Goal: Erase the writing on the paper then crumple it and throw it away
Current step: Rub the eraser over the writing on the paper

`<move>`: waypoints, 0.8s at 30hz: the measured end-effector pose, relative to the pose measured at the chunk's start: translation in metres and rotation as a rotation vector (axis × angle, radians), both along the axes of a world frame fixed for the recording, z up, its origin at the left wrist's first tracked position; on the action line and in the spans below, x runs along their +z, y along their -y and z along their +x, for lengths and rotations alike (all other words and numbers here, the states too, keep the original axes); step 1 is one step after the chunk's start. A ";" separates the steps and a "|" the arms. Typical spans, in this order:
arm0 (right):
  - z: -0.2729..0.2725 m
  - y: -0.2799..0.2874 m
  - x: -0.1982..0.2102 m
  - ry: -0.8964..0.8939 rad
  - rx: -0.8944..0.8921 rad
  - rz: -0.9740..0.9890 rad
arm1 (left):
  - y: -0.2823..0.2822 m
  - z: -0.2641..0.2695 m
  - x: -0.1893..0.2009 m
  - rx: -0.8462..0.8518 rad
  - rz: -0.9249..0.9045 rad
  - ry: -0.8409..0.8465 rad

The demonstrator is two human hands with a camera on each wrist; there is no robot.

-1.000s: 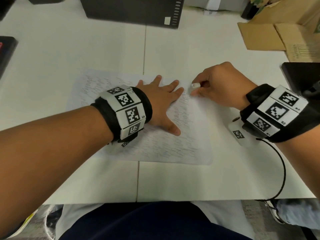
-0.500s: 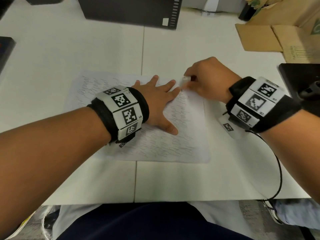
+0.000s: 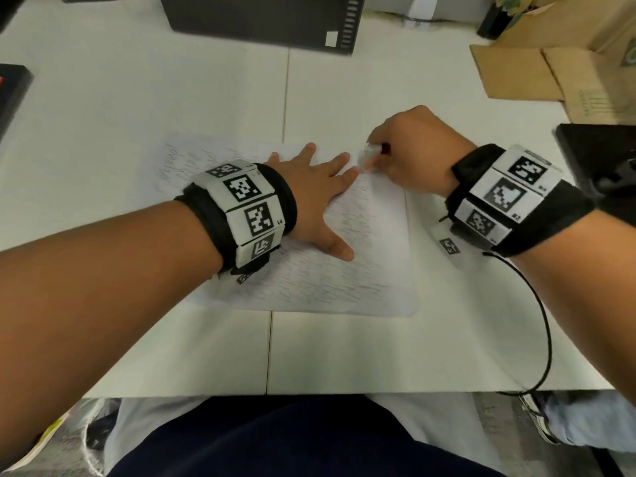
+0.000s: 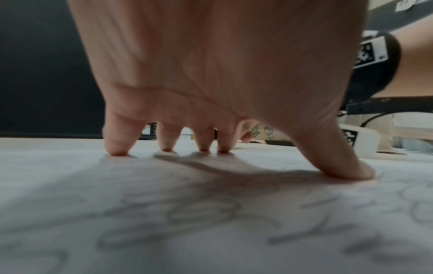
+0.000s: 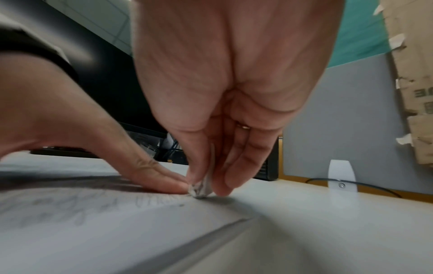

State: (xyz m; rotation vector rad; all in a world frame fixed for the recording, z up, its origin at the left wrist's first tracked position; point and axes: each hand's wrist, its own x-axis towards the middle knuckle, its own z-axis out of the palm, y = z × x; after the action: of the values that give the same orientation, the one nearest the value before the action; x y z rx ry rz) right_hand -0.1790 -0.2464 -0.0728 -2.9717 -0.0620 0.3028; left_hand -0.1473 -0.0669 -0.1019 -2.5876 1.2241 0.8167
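Note:
A white sheet of paper (image 3: pixel 371 270) covered in pencil writing lies flat on the white table (image 3: pixel 137 108). My left hand (image 3: pixel 320 194) presses on it with fingers spread and straight; in the left wrist view the fingertips (image 4: pixel 117 150) and thumb touch the paper (image 4: pixel 211 222). My right hand (image 3: pixel 413 149) pinches a small white eraser (image 3: pixel 370 153) between thumb and fingers. In the right wrist view the eraser (image 5: pixel 201 187) touches the paper (image 5: pixel 93 222) near its far right corner, right beside the left index fingertip.
A black computer case (image 3: pixel 265 18) stands at the table's far edge. Flattened cardboard (image 3: pixel 537 74) lies at the back right, a black object (image 3: pixel 599 156) at the right edge, another dark item (image 3: pixel 10 94) at the left. A black cable (image 3: pixel 540 321) hangs from my right wristband.
My right hand has moved left with the eraser, from just off the paper's right edge to its far corner beside the left fingertips. The left hand has stayed pressed on the paper.

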 end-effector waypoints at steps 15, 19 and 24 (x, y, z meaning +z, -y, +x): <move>-0.003 0.005 0.003 0.014 -0.024 0.043 | 0.000 0.002 0.001 -0.024 0.006 0.013; -0.008 0.001 0.001 -0.017 0.034 0.012 | -0.003 0.004 -0.001 -0.010 0.004 0.009; -0.076 -0.009 -0.005 -0.076 0.184 0.064 | -0.002 0.004 -0.001 0.000 0.000 -0.009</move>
State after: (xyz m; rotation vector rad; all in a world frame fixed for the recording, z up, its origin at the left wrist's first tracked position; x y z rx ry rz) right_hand -0.2548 -0.2371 -0.0775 -2.8918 -0.3306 0.4265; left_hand -0.1431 -0.0652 -0.1027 -2.5867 1.2258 0.8295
